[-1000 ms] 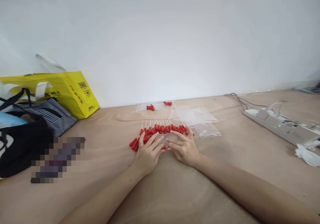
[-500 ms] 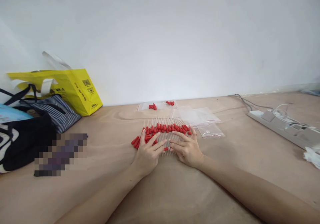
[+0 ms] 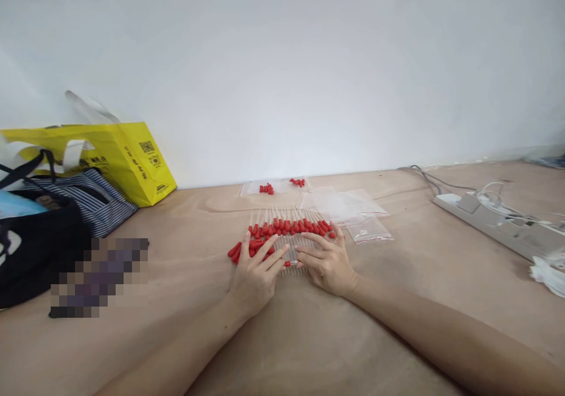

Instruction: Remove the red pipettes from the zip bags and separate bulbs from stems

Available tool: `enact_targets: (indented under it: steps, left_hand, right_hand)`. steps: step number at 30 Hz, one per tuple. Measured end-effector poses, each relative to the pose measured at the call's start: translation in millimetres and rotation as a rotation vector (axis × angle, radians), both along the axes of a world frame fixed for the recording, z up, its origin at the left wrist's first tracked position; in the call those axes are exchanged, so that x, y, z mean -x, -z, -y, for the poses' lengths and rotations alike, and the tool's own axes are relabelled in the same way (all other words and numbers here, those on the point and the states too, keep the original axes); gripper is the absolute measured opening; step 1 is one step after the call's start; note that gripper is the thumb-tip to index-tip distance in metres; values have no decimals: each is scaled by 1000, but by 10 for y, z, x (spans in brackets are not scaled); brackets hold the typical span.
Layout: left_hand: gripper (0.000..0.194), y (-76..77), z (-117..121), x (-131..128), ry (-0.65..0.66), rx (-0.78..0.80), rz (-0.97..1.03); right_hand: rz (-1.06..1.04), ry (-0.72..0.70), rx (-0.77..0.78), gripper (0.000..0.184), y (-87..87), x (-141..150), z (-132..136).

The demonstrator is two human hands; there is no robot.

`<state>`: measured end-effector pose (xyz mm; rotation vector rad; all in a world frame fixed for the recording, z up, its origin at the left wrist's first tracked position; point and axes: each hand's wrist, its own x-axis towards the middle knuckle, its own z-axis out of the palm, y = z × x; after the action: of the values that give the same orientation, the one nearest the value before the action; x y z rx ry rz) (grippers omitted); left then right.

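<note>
A dropper with a small red rubber bulb (image 3: 287,263) and a clear glass tube (image 3: 295,262) lies level between my hands. At its bulb end is my left hand (image 3: 258,272), closed, its thumb hidden and its upper fingers stretched over other droppers. My right hand (image 3: 326,266) is closed at the tube end, fingertips near the glass. Under and beyond both hands lies a row of clear glass tubes (image 3: 286,243). Behind it is another row of droppers with red bulbs (image 3: 289,226), tips pointing to the wall. More red bulbs (image 3: 233,251) stick out left of my left hand.
Two plastic bags with red-bulbed droppers (image 3: 266,189) lie near the wall. Flat clear zip bags (image 3: 369,230) are to their right. A white power strip (image 3: 479,222) with cables and a crumpled tissue (image 3: 548,275) are at right. A yellow bag (image 3: 150,175) and dark bags (image 3: 57,237) stand left.
The view has shifted slightly. My left hand has drawn a little to the left, and slightly more of the glass tube shows between my hands. The droppers in rows lie as before.
</note>
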<state>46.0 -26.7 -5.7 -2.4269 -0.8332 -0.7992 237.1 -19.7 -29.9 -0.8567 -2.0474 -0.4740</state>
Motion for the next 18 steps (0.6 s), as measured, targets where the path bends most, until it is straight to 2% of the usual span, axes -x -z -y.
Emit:
enact_targets:
  steps: [4,9,15,18]
  left_hand:
    - [26,-3,-19,102,-30,-13,16]
    - [18,-5,-84,240,-146,-13,158]
    - [27,-65,-286,454,-250,148,371]
    - [31,-89,-418,654,-428,276,542]
  right_hand:
    - [-23,53,34,17,1,-49,-6]
    - [-93,184,112,19,-67,-91,-18]
    - [-83,332,413,24,-129,-244,-83]
    - [-78,351,548,19,-118,-329,-94]
